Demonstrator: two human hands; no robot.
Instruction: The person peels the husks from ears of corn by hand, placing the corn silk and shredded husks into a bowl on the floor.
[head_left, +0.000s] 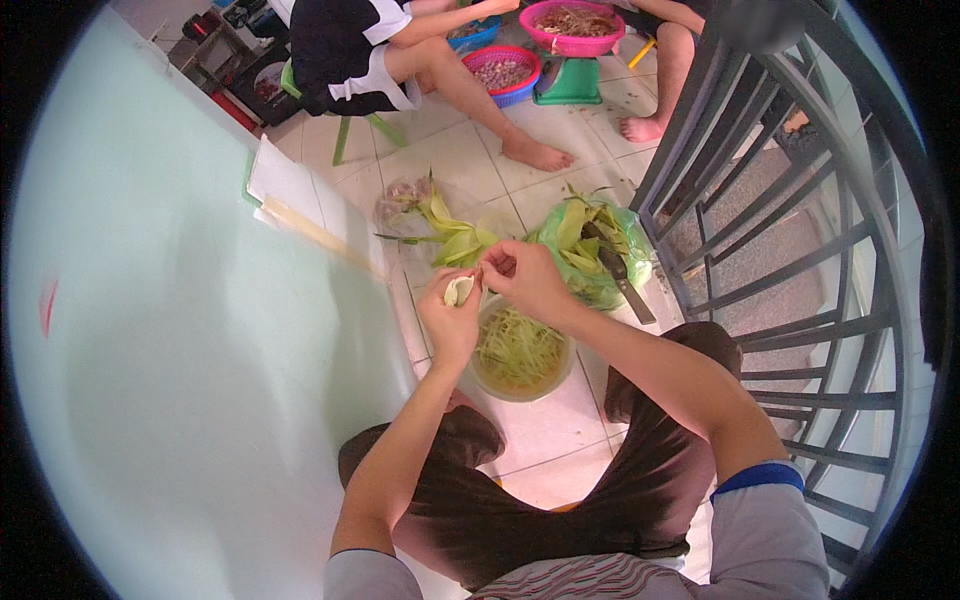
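My left hand is closed around a pale, curled piece of husk or vegetable, whose cut-looking end shows above the fist. The fingertips of my right hand are pinched together and meet the left thumb and fingers. Whether a strip lies between them is too small to tell. Below both hands, on the floor, stands a round bowl filled with thin yellow-green shreds. Beyond the left hand lie pale green husk leaves.
A green plastic bag of husks has a knife resting on it. Metal railing runs along the right, a wall along the left. Two people sit ahead near a red basket, a pink basket and a green scale.
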